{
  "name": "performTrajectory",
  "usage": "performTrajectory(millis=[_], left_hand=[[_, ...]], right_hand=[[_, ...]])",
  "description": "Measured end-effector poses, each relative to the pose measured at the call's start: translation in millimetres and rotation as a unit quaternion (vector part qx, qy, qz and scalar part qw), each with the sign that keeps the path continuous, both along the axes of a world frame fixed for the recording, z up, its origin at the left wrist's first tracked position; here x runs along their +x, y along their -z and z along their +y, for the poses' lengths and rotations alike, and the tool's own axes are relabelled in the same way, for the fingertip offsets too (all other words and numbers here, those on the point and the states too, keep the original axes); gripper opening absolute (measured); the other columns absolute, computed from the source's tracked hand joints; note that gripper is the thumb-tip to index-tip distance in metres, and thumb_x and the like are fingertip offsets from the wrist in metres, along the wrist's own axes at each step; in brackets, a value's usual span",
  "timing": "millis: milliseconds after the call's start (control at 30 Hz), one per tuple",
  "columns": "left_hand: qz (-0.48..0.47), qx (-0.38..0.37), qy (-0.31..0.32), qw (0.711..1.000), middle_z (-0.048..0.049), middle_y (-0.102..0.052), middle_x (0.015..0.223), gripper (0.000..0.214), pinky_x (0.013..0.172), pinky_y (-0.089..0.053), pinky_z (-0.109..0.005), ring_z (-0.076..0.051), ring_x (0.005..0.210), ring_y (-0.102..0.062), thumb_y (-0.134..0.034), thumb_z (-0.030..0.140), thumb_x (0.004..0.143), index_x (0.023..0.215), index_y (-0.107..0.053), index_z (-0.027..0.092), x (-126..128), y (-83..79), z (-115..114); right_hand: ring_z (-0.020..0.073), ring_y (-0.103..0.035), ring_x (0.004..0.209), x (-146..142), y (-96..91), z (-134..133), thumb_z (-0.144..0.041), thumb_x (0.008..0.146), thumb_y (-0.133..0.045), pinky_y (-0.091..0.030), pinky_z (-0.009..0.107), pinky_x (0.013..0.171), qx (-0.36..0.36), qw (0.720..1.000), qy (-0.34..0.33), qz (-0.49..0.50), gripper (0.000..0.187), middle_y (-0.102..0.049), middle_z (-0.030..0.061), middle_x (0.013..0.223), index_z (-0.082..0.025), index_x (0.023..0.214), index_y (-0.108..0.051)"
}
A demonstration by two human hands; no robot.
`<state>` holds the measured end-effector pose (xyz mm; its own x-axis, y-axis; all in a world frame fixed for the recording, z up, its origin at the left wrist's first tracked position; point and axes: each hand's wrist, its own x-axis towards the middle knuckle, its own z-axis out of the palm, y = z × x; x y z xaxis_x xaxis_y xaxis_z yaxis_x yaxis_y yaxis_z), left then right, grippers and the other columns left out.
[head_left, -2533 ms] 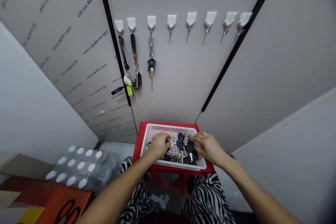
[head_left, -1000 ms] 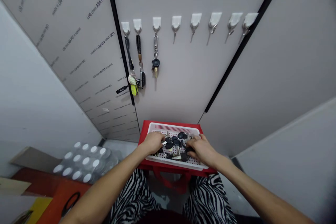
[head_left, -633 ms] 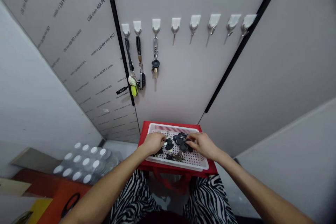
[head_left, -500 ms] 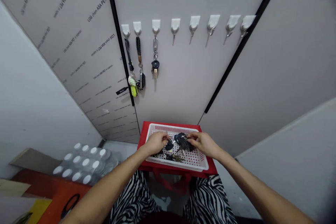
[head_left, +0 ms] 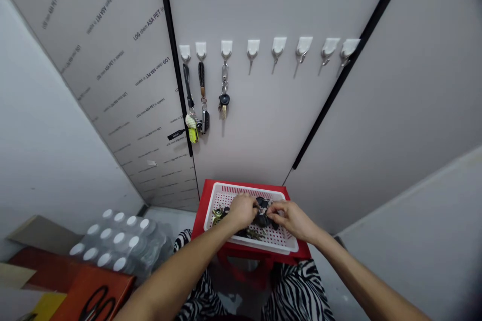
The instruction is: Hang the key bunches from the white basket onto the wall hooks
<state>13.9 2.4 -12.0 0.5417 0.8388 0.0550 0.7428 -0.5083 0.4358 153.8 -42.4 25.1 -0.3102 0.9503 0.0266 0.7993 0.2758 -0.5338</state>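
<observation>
A white perforated basket holds several keys and key fobs and rests on a red stool. Both hands are inside it, close together over a clump of black keys. My left hand is closed, its fingertips at the left side of the clump. My right hand pinches at the clump's right side; exactly which piece each hand grips is too small to make out. Brass-coloured keys lie at the basket's near side, and more metal pieces lie at its left end, partly behind my left hand.
White adhesive hooks run in a row along the grey panel. Key sets, one with a black fob, hang from the three leftmost. Capped bottles stand at left, beside an orange box with black scissors on it.
My left hand has moved right, toward my right hand and the black keys, uncovering metal pieces at the basket's left end. My right hand stays near the same place. The camera view has shifted slightly.
</observation>
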Motion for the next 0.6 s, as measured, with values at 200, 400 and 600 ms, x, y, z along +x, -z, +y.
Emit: performTrajectory(millis=[200,400,600], left_hand=[[-0.091,-0.058,-0.066,0.992,-0.0041,-0.055,0.070,0.017,0.063,-0.035,-0.024,-0.014,0.069,-0.047,-0.041,0.021,0.064,0.067,-0.056,0.015,-2.0,-5.5,7.1],[-0.334,-0.218,-0.102,0.911,0.0031,-0.046,0.051,0.016,0.049,-0.032,-0.018,-0.006,0.048,-0.039,-0.045,0.025,0.061,0.060,-0.052,0.011,-15.0,-16.1,16.2],[-0.462,-0.315,-0.056,0.827,0.0041,-0.044,0.051,0.017,0.048,-0.030,-0.016,-0.004,0.047,-0.037,-0.050,0.027,0.056,0.059,-0.050,0.010,-18.0,-30.7,8.6]], right_hand=[[0.0099,-0.048,0.058,0.9,-4.1,-7.8,-0.017,0.060,-0.041,-0.033,0.021,0.061,-0.012,0.998,-0.035,-0.050,0.015,-0.057,-0.0011,0.058,-0.018,0.058,-0.056],[0.0135,-0.051,0.067,-2.2,-1.5,-3.1,-0.026,0.063,-0.042,-0.033,0.027,0.070,0.017,0.999,0.017,-0.037,0.019,-0.060,0.0011,0.071,-0.019,0.071,-0.057],[0.0142,-0.050,0.077,-20.8,0.1,13.0,-0.022,0.062,-0.043,-0.036,0.024,0.070,0.030,0.994,0.031,0.101,0.030,-0.057,0.0041,0.086,-0.015,0.090,-0.050]])
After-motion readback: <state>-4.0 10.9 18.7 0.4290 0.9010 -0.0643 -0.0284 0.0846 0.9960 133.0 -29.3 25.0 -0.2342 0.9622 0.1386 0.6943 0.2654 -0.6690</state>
